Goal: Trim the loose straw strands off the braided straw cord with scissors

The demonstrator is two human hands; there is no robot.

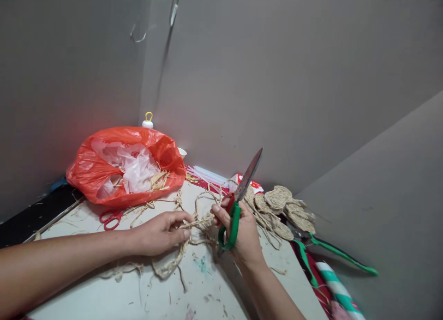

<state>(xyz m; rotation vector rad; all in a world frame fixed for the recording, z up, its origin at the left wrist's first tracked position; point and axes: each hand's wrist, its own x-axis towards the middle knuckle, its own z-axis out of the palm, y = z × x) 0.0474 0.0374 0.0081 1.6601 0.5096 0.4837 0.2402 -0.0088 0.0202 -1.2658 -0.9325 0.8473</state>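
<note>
My right hand (244, 234) grips green-handled scissors (238, 204), the blades closed and pointing up and to the right. My left hand (161, 232) pinches a braided straw-coloured rope (173, 260) that loops over the white tabletop (194, 292) between the two hands. The rope's strands also run to the fingers of my right hand.
An orange plastic bag (124, 165) with white plastic and raffia lies at the back left. Small red scissors (111, 218) lie in front of it. Several coiled rope discs (282, 209) sit at the right, near a green-handled tool (332, 253). Grey walls close the corner.
</note>
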